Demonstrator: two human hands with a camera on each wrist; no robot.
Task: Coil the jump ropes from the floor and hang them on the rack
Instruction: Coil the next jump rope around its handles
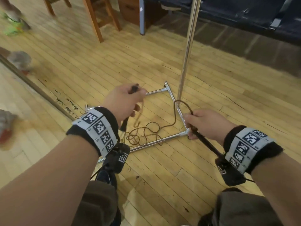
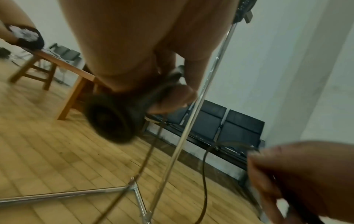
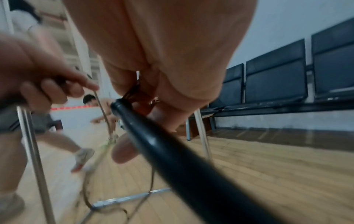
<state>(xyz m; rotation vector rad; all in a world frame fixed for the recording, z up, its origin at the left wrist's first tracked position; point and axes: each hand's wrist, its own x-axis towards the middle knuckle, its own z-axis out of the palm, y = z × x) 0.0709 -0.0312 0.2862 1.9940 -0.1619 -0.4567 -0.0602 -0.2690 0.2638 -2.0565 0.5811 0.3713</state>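
A brown jump rope's cord (image 1: 143,132) lies in a loose tangle on the wooden floor, inside the rack's chrome base frame (image 1: 162,139). My left hand (image 1: 130,101) grips one dark handle (image 1: 124,123) upright above the tangle; its round end (image 2: 113,119) fills the left wrist view. My right hand (image 1: 195,123) grips the other black handle (image 1: 206,141), which points back towards my wrist (image 3: 172,151). A loop of cord (image 1: 179,102) rises from my right fist and drops to the tangle. The rack's upright pole (image 1: 187,54) stands between and beyond my hands.
Wooden furniture legs (image 1: 96,22) stand at the back, and a row of dark bench seats (image 1: 244,13) runs along the back right wall. Other people's blurred shoes (image 1: 14,25) are at the far left. A dark strip (image 1: 32,84) crosses the floor on the left.
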